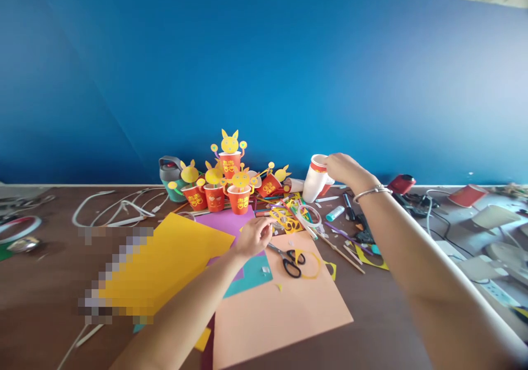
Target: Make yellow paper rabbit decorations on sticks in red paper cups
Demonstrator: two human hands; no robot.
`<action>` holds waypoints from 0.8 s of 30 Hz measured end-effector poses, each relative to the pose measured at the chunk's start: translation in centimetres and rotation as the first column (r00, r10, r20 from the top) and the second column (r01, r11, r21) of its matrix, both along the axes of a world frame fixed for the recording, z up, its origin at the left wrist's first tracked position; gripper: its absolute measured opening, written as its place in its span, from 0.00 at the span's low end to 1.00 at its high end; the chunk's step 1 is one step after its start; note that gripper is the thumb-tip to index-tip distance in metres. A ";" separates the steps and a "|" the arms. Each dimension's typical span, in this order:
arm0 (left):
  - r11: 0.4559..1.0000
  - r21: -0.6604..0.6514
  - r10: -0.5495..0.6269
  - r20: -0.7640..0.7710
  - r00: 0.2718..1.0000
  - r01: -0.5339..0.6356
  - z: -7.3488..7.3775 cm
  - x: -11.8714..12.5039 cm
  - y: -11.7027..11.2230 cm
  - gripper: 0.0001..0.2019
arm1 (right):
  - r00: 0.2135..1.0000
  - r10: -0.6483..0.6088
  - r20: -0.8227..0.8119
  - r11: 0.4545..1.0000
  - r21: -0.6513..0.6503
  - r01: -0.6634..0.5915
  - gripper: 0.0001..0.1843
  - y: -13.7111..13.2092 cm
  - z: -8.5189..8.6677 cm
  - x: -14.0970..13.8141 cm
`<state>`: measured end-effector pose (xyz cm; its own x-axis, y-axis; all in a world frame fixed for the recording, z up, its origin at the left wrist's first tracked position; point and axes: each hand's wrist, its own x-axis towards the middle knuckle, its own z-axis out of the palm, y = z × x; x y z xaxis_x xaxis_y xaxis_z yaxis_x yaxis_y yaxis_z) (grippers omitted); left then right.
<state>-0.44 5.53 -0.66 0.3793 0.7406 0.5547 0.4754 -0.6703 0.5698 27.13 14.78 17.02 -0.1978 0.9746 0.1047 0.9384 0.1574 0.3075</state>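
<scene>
My right hand (pixel 345 170) reaches far over the table and grips the rim of a white paper cup (pixel 313 181) with a red band, which leans tilted near the back wall. A silver bracelet sits on that wrist. My left hand (pixel 254 236) hovers over the purple sheet (pixel 225 220), fingers curled in a loose pinch; what it holds, if anything, I cannot make out. Black-handled scissors (pixel 289 260) lie on the peach sheet (pixel 280 304) just right of my left hand.
A pile of red cups with yellow paper animal faces (pixel 225 186) stands at the back centre beside a grey-lidded bottle (pixel 170 175). A yellow sheet (pixel 165 263), paper scraps, pens, a glue stick (pixel 335 213), cables and a power strip (pixel 493 290) lie around.
</scene>
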 end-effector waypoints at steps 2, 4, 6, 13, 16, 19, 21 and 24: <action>1.000 0.005 0.009 -0.008 1.000 -0.009 0.0 -0.1 0.0 0.12 | 0.995 0.072 0.068 0.997 0.006 -0.072 0.19 0.3 0.2 0.1; 1.000 0.012 0.013 -0.014 1.000 -0.012 -0.1 -0.2 0.1 0.12 | 0.990 0.088 0.107 0.996 0.016 -0.090 0.15 0.7 0.6 0.2; 1.000 0.029 0.012 -0.012 1.000 -0.012 -0.2 -0.2 0.2 0.12 | 0.993 0.061 0.106 0.998 0.011 -0.062 0.13 1.0 1.1 0.2; 0.996 0.094 0.005 -0.001 1.000 -0.004 -0.5 -0.2 0.3 0.11 | 0.996 0.028 0.087 0.993 -0.113 -0.018 0.13 1.2 2.2 -0.7; 0.996 0.089 0.010 -0.005 1.000 -0.010 -0.4 -0.2 0.2 0.11 | 0.985 0.100 0.141 0.990 -0.113 -0.084 0.14 1.0 2.2 -1.2; 0.996 0.085 0.013 -0.013 1.000 -0.012 -0.3 -0.2 0.2 0.11 | 0.980 0.095 0.173 0.993 -0.086 -0.081 0.14 1.0 2.3 -1.3; 0.996 0.084 0.012 -0.014 1.000 -0.010 -0.3 -0.2 0.1 0.12 | 0.989 0.050 0.142 0.998 -0.051 -0.043 0.14 1.0 2.6 -1.2; 0.997 0.077 0.010 -0.006 1.000 -0.010 -0.3 -0.2 0.1 0.11 | 0.999 -0.004 0.044 0.999 0.047 0.002 0.13 0.8 3.5 -0.9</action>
<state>-0.66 5.66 -0.99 0.3759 0.6996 0.6076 0.4861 -0.7071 0.5135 26.23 15.60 20.53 -0.2006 0.9694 0.1416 0.9242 0.1394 0.3556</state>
